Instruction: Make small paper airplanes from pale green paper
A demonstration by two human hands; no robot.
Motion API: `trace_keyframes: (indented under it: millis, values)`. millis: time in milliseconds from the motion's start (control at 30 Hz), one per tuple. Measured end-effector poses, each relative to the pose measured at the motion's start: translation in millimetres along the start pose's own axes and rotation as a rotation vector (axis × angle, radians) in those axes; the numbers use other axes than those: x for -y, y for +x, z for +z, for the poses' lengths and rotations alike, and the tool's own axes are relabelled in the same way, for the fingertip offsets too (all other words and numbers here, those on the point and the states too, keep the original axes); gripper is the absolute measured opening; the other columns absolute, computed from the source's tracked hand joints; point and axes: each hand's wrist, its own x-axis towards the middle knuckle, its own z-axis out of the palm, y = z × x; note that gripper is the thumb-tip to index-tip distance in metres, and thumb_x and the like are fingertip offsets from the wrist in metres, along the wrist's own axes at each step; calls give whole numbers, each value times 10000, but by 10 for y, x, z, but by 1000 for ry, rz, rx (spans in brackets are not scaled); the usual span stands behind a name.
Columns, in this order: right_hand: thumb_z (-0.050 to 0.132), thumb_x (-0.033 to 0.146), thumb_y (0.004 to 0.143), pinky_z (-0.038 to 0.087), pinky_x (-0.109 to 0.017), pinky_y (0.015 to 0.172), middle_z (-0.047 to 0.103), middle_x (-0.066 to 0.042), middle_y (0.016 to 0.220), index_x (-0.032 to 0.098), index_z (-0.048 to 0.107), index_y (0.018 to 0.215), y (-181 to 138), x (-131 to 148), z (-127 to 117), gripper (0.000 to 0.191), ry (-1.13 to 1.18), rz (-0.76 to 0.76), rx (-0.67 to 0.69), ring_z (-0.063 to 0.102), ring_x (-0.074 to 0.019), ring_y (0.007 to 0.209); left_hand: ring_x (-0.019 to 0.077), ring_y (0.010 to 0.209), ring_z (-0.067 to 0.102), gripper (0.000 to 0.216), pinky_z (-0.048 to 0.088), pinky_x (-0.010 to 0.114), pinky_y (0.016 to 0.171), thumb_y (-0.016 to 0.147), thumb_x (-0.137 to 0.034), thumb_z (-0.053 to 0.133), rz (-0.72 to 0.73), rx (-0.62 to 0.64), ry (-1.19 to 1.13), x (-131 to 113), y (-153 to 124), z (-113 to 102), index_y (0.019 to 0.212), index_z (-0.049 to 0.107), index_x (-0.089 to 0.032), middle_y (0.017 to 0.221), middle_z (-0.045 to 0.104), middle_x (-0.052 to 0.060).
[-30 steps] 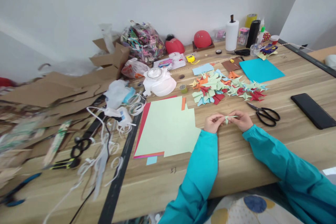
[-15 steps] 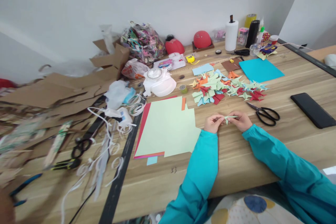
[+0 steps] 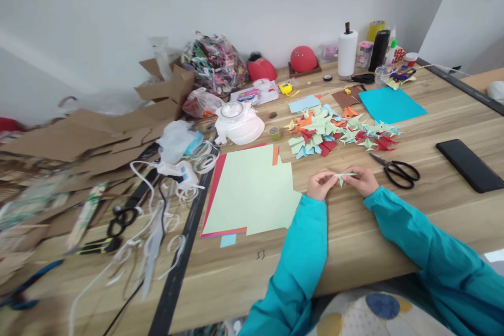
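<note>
Between my two hands is a small pale green origami crane (image 3: 343, 176), held just above the table. My left hand (image 3: 321, 184) pinches one end of it between thumb and forefinger. The opposite end is pinched by my right hand (image 3: 363, 181). Beyond the hands lies a pile of origami cranes (image 3: 325, 123) in green, red, orange and blue. Scissors with black handles (image 3: 399, 172) rest to the right of my right hand. To the left of my left hand, pale green paper sheets (image 3: 252, 189) lie over red and orange ones.
A black phone (image 3: 469, 165) lies at the right. Bright blue paper (image 3: 391, 105) is behind the pile. A paper roll (image 3: 347, 53) and red domes (image 3: 303, 59) stand along the wall. Cables, cardboard (image 3: 79, 134) and blue-handled pliers (image 3: 29, 286) crowd the left.
My hands stay almost in place, with the crane turned slightly. At the lower left, the blue-handled pliers and the white cable have shifted, and a blurred brownish shape at the edge is gone.
</note>
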Motion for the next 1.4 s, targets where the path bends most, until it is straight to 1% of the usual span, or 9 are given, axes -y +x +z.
trace_keyframes:
  millis: [167,300,400,533,633,833,1133,1300,1400]
  values:
    - [732,486,588,503,-285,560,645,-21,596,174,659,671,-9,-3,7,331,-1,-9,-5,589,-152,546,94,591,534,344,459,202,495,564,-437,750,50,-41,36,66,2,26,712,683,-134,736,585,33]
    - [707,498,618,495,-281,555,635,-17,583,181,661,675,-24,8,34,325,-48,-50,-19,584,-152,553,85,546,537,375,465,213,509,551,-444,758,-17,-35,-42,34,-19,49,723,646,-130,687,605,17]
    - [688,495,645,489,-280,559,627,-15,575,182,661,684,-31,16,57,316,-81,-82,-29,581,-150,561,80,499,535,385,456,214,506,537,-430,773,-69,24,-96,-23,-18,54,704,597,-132,597,599,-7]
    - [670,494,664,493,-285,558,629,-16,578,184,659,695,-33,20,79,313,-77,-96,-42,581,-151,559,76,488,536,399,439,201,484,498,-396,801,-90,74,-122,-77,-4,57,648,541,-133,579,591,-22]
    - [664,500,667,498,-289,561,632,-17,582,187,659,693,-34,25,91,314,-70,-94,-53,582,-152,558,69,490,531,396,441,198,490,499,-380,805,-95,67,-135,-60,0,62,670,545,-135,590,594,-26]
    - [655,524,665,498,-283,561,638,-16,586,190,654,689,-39,19,117,335,-73,-90,-86,582,-150,565,71,507,527,421,432,196,487,528,-458,770,-144,35,-197,54,28,65,682,543,-140,592,586,-29]
    - [652,515,676,492,-286,560,638,-18,579,190,656,708,-48,9,125,326,-72,-92,-76,588,-153,555,68,526,529,344,419,196,501,552,-368,781,-59,61,-177,5,3,53,655,548,-138,623,582,-31]
    - [633,479,717,487,-288,586,651,-25,616,189,659,711,-57,-5,117,292,-90,-129,-39,590,-153,586,72,506,511,359,414,210,513,566,-409,765,-54,12,-107,-46,-13,68,710,573,-143,597,581,-29]
    - [625,473,728,482,-285,587,646,-24,614,188,658,699,-60,-8,114,289,-91,-131,-22,583,-149,582,77,525,501,344,407,215,531,567,-425,758,-8,-10,-25,-79,-8,83,661,588,-141,578,573,-24]
